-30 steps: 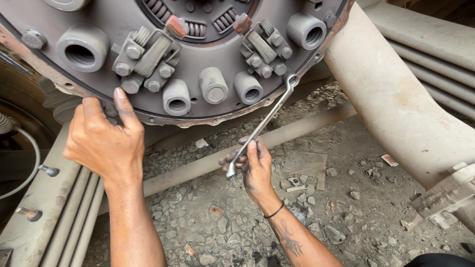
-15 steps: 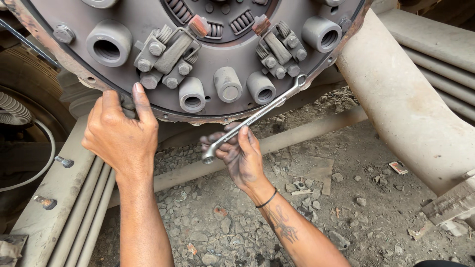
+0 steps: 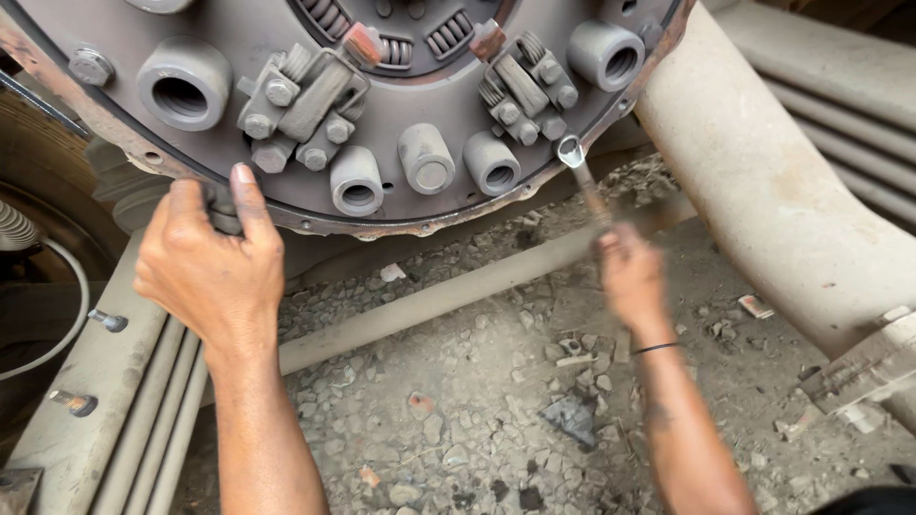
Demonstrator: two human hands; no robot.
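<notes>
Under the vehicle, head view, items as they stand.

Left hand (image 3: pixel 205 272): your fingers curl over the lower rim of the clutch cover (image 3: pixel 239 29), thumb laid flat up its face. Clenched grip on the rim; nothing else held.

Right hand (image 3: pixel 632 277): closed round the handle of the wrench (image 3: pixel 582 181). The hand is blurred, so finger detail cannot be told. The wrench runs up and to the left; its ring end sits at the cover's lower right edge, just beside a cylindrical boss (image 3: pixel 493 163).

Cover: round, rusty grey, filling the top of the view. Its face carries open bosses, bolt heads and two lever clusters (image 3: pixel 301 105).

Edges and room: the rusted rim hangs above the gravel floor (image 3: pixel 477 420), with open space under it between your two forearms. A pale bar (image 3: pixel 448 291) crosses that space on a slant. A thick pale beam (image 3: pixel 773 191) closes off the right side, near your right hand. A ribbed frame rail (image 3: pixel 105 391) with protruding studs shuts in the left.

Pose: both forearms rise from the bottom edge, well apart. Left wrist straight, back of hand toward you. Right forearm leans left; a thin dark band (image 3: pixel 656 348) circles the wrist.
</notes>
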